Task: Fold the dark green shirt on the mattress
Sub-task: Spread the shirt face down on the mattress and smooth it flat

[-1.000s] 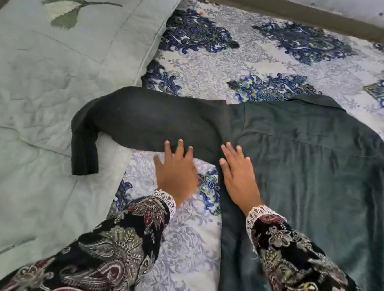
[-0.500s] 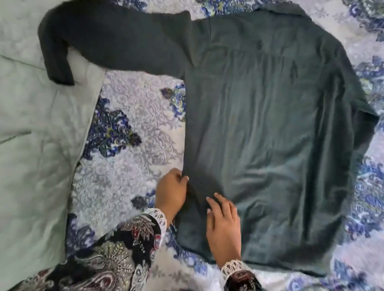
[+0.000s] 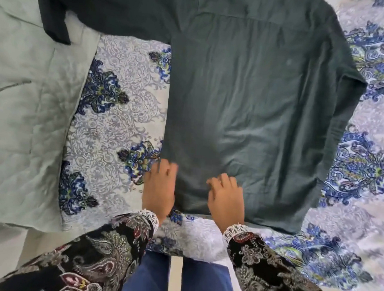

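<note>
The dark green shirt (image 3: 255, 109) lies flat, back side up, on the patterned mattress sheet (image 3: 118, 119). Its left sleeve (image 3: 101, 3) stretches out to the left, and the cuff hangs over a pale green quilt. The right side of the shirt looks folded inward along its edge. My left hand (image 3: 159, 186) rests at the shirt's left edge near the bottom hem, fingers pointing forward and blurred by motion. My right hand (image 3: 226, 195) lies on the fabric just above the hem, fingers slightly bent, pressing down.
A pale green quilt (image 3: 21, 105) with a leaf print covers the mattress on the left. The mattress's near edge runs below my wrists, with my blue trouser legs (image 3: 147, 279) and pale floor beneath. Patterned sheet shows to the right of the shirt.
Both hands have slid down the shirt's left side from the armpit to the bottom hem. My view has tilted down, so the collar is out of frame.
</note>
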